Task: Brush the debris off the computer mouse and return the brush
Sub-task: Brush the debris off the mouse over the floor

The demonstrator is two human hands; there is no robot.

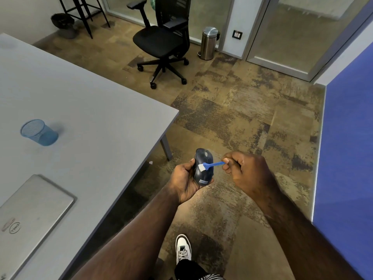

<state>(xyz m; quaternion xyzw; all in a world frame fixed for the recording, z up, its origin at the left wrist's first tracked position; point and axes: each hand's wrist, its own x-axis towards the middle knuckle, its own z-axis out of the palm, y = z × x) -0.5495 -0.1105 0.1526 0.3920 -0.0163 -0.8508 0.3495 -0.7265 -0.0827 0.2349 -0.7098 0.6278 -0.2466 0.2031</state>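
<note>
While held over floor: computer mouse [203, 167]; cupped in left hand [184, 181]
Right hand [245, 171]: fist pinching blue brush [212, 165]; bristles touching mouse
Worktop [90, 110]: blue mesh cup [39, 132]

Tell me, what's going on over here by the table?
A person is cleaning a computer mouse. The left hand holds the mouse out over the carpet, beside the grey table, while the right hand pinches a small blue brush whose white bristles rest on the mouse's top. On the table sit a blue mesh cup and a closed laptop.
</note>
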